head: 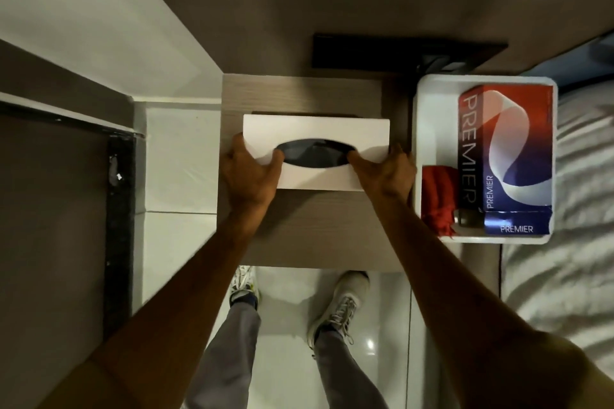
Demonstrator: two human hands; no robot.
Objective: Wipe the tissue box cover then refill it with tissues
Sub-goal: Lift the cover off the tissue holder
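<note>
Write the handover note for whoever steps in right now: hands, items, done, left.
Left hand and right hand: each grips an end of the white tissue box cover on the wooden table, thumbs at its dark oval slot.
White tray to the right holds the Premier tissue box and red cloth.
Done: wiping not evident; cloth lies in the tray.
Left: wipe, then refill.

both arms extended; left grip (250,173) & right grip (385,173) clamped, thumbs inward.
</note>
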